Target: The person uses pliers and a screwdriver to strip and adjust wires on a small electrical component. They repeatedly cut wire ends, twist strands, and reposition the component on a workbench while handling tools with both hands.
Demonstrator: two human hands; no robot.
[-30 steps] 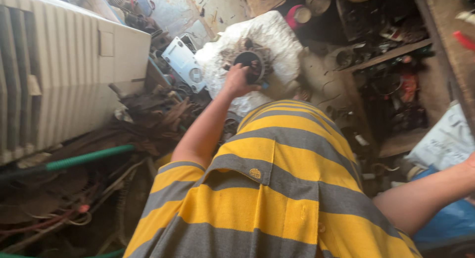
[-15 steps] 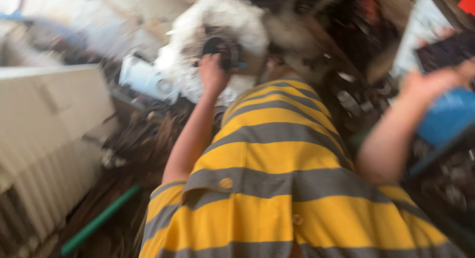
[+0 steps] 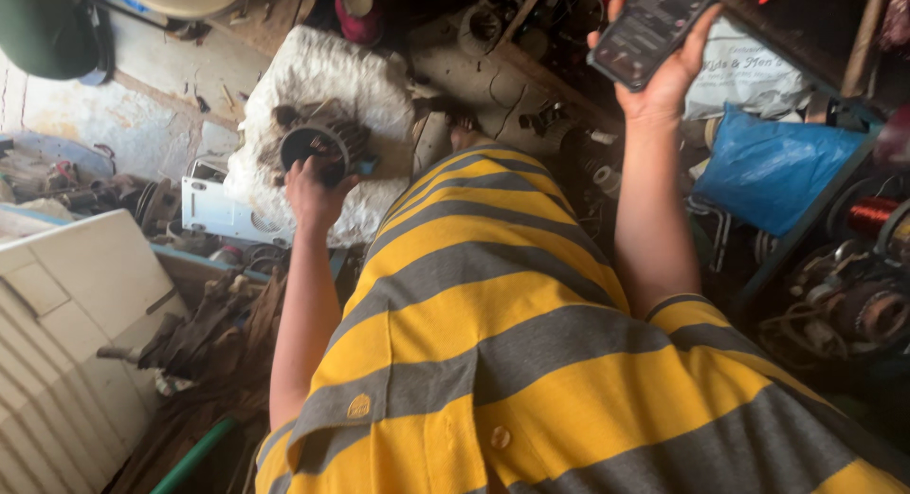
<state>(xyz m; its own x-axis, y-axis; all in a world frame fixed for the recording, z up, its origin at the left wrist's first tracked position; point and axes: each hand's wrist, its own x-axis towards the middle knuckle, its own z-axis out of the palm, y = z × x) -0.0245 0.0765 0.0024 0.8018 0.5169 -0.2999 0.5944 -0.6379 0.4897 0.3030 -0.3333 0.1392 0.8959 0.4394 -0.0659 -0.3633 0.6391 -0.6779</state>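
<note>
My left hand [image 3: 315, 192] grips the near rim of a round dark motor stator [image 3: 318, 143] with copper windings, which rests on a white foam block [image 3: 322, 77]. My right hand [image 3: 664, 72] is raised at the upper right and holds a dark phone [image 3: 649, 25] with its screen lit. My yellow and grey striped shirt [image 3: 531, 361] fills the lower middle of the view.
A white ribbed appliance casing [image 3: 66, 352] stands at the lower left, with a white metal bracket [image 3: 223, 210] beside the foam. A blue plastic bag [image 3: 773, 167], a copper wire spool [image 3: 877, 214] and motor parts [image 3: 853, 309] crowd the right. A green pipe [image 3: 190, 456] lies at the bottom left.
My right hand has risen from the lower right to the upper right with the phone. My left hand has stayed on the stator. The view has swung toward the right.
</note>
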